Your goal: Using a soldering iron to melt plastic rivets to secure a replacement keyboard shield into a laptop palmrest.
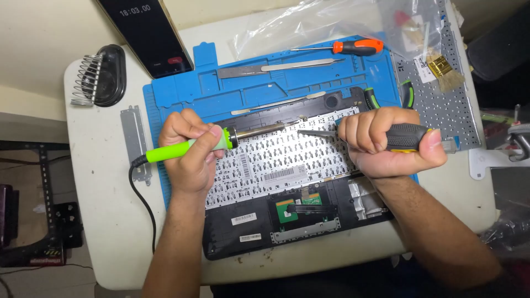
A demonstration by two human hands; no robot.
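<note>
We see the left hand [190, 149] wrapped around the green handle of a soldering iron [221, 140], whose metal barrel lies nearly level and points right across the top edge of the laptop panel [276, 182]. A black cord runs from the handle's rear off the left side of the blue work mat [182, 88] and down over the white table [105, 209]. The right hand [386, 143] is clenched in a fist on the black-and-yellow grip of a screwdriver [408, 138]; its thin shaft points left, toward the iron's tip. The two tips sit near each other over the panel's upper edge, though we cannot tell for sure whether either touches the metal backing.

The panel lies underside up on the mat, showing the pale perforated keyboard backing, a small green circuit board [287, 209] and white stickers lower down. Behind it on the mat lie an orange-handled screwdriver [353, 47], flat metal pry tools [276, 67] and a green-and-black tool handle [371, 98]. To the right rests a loose keyboard plate [447, 105] with a small brush [444, 72] on it, and a clear plastic bag [309, 25] above. At the table's left corner stands a black iron stand with a coil [102, 76], beside a dark phone [149, 33].
</note>
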